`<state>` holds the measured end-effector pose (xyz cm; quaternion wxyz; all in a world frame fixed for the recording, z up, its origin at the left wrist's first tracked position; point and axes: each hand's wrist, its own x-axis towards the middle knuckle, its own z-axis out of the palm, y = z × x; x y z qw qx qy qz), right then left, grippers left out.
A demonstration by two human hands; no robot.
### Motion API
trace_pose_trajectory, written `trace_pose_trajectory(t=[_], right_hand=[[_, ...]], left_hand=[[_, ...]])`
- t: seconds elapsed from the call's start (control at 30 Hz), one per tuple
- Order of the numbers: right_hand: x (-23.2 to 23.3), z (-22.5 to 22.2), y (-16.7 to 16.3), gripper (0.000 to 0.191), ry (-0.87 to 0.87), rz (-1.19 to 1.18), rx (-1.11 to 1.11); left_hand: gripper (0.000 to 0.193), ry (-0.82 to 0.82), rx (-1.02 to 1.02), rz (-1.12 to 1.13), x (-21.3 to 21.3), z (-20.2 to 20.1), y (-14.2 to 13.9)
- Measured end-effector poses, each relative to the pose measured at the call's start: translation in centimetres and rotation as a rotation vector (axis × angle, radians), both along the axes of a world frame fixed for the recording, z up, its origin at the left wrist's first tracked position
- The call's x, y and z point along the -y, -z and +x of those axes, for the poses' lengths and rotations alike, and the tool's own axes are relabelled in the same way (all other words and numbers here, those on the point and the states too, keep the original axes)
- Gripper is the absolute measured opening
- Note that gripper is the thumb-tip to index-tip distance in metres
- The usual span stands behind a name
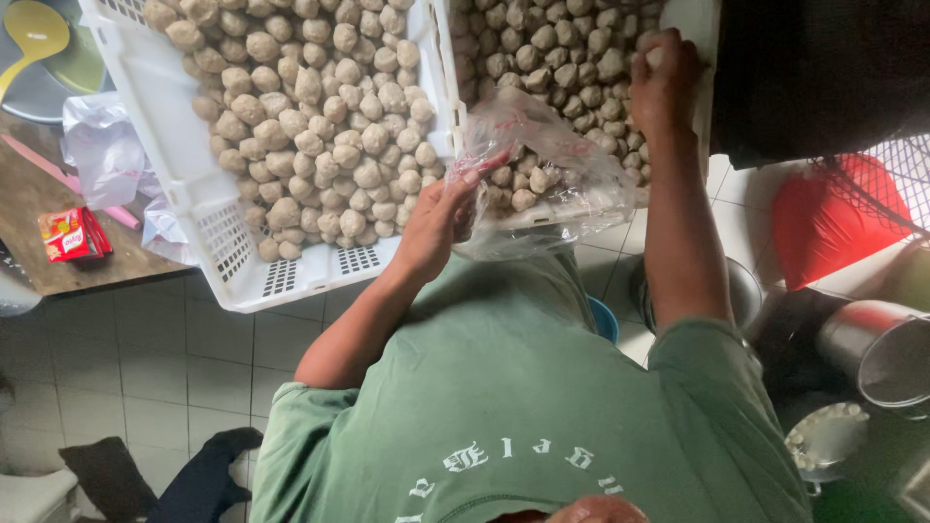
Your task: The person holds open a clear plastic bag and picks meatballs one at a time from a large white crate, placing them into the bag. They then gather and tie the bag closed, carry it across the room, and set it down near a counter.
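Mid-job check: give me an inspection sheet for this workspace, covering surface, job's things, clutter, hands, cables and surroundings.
Surface: wooden table at left; pale tiled floor below.
Job's things: two white crates full of meatballs; clear plastic bag partly filled.
Clutter: crumpled plastic, small red packet, yellow ladle.
Hands: left hand holds the bag's edge; right hand is on meatballs in the second crate.
Cables: nothing seen.
Surroundings: metal pots, red bag at right.
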<state>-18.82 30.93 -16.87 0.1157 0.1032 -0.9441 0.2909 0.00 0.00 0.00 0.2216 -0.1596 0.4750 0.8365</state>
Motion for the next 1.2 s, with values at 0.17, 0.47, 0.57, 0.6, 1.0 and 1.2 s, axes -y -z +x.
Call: trace_pose_trajectory(t=[0.17, 0.47, 0.57, 0.6, 1.0, 1.2], right_hand=[[3.2, 7.4, -12.1, 0.023, -0.396, -0.908, 0.450], [3.7, 10.3, -9.9, 0.020, -0.260, -0.804, 0.258], [0.2, 4.5, -3.9, 0.017, 0.082, -0.361, 0.114], [-0.4, 3.8, -2.2, 0.021, 0.061, -0.181, 0.056], [1.3, 7.4, -7.8, 0.035, -0.228, -0.747, 0.313], [7.3, 14.1, -14.2, 0.038, -0.629, -0.572, 0.262]], left_hand=[[0.035, 0.008, 0.002, 0.058, -0.5, 0.7, 1.1], [0.021, -0.083, 0.004, 0.062, 0.3, 1.4, 1.9], [0.037, -0.098, 0.016, 0.066, 0.0, 1.9, 2.7], [0.038, -0.102, 0.027, 0.041, -0.1, 1.9, 2.7], [0.034, -0.087, -0.018, 0.088, -0.5, 1.7, 2.2], [0.034, 0.004, 0.035, 0.010, -0.9, 1.1, 0.7]])
